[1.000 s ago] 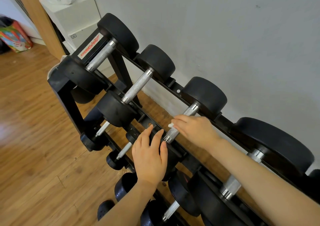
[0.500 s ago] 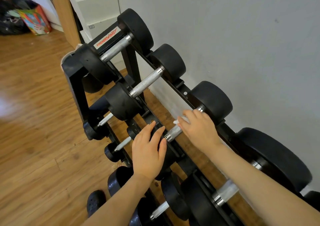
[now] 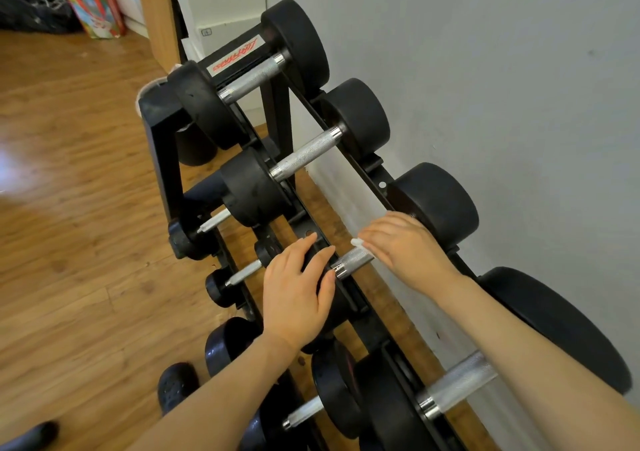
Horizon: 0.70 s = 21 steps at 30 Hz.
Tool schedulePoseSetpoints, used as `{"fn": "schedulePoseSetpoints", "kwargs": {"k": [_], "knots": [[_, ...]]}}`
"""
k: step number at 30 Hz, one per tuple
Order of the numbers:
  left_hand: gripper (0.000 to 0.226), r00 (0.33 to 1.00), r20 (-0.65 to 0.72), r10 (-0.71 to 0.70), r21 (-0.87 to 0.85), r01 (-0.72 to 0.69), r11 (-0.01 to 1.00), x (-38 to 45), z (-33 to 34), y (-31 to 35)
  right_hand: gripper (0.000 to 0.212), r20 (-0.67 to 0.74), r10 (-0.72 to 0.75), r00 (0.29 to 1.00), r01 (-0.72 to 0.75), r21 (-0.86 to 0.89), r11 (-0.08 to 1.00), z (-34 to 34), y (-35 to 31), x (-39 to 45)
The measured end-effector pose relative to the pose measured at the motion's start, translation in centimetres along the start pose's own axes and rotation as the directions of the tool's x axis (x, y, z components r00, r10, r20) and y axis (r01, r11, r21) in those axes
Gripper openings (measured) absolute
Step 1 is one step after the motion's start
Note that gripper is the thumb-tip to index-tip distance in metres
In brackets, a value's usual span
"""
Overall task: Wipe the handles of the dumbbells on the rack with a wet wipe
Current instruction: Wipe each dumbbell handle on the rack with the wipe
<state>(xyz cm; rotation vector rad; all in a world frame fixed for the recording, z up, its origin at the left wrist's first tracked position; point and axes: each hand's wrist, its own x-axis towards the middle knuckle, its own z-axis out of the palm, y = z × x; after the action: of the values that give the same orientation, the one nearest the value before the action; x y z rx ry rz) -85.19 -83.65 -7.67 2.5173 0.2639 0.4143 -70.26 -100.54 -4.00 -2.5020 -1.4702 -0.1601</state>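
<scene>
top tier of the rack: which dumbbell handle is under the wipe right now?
The third dumbbell handle from the far end. The right hand lies over it with the wet wipe; the left hand rests on its front head. The other top-tier handles are bare and untouched.

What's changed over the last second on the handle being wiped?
The right hand with the wet wipe slid up the third dumbbell's handle toward the wall-side head, baring the handle's near end. The left hand stayed resting on the near head. The other dumbbells did not move on the rack.
</scene>
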Motion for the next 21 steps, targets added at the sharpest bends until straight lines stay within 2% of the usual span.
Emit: {"fn": "schedulePoseSetpoints", "kwargs": {"k": [2, 6, 9, 13, 18, 21], "knots": [[0.042, 1.0, -0.002, -0.003, -0.006, 0.003, 1.0, 0.0, 0.0, 0.1, 0.016, -0.019, 0.018, 1.0, -0.018, 0.032, 0.999, 0.3, -0.6, 0.3], [0.042, 1.0, 0.0, -0.013, -0.018, 0.013, 1.0, 0.0, -0.1, 0.1, 0.022, 0.021, -0.001, 1.0, -0.001, 0.074, 0.997, 1.3, -2.1, 0.5], [0.041, 1.0, -0.011, -0.007, -0.014, 0.007, 1.0, 0.0, 0.0, 0.2, 0.024, -0.004, -0.009, 1.0, 0.009, -0.022, 1.0, 0.8, -1.3, -0.1], [0.041, 1.0, -0.018, -0.004, -0.02, 0.003, 1.0, 0.0, 0.0, 0.1, 0.032, -0.1, 0.08, 0.992, -0.09, -0.1, 0.991, 0.9, -0.8, -1.1], [0.04, 1.0, -0.01, -0.007, -0.018, 0.007, 1.0, 0.0, 0.0, 0.2, 0.029, -0.078, -0.033, 0.996, 0.025, -0.103, 0.994, 2.1, -2.1, -1.3], [0.041, 1.0, 0.004, -0.018, -0.018, 0.018, 1.0, 0.1, -0.1, 0.1, 0.036, -0.102, -0.04, 0.994, 0.021, -0.174, 0.984, 1.5, -1.0, -1.5]]}}
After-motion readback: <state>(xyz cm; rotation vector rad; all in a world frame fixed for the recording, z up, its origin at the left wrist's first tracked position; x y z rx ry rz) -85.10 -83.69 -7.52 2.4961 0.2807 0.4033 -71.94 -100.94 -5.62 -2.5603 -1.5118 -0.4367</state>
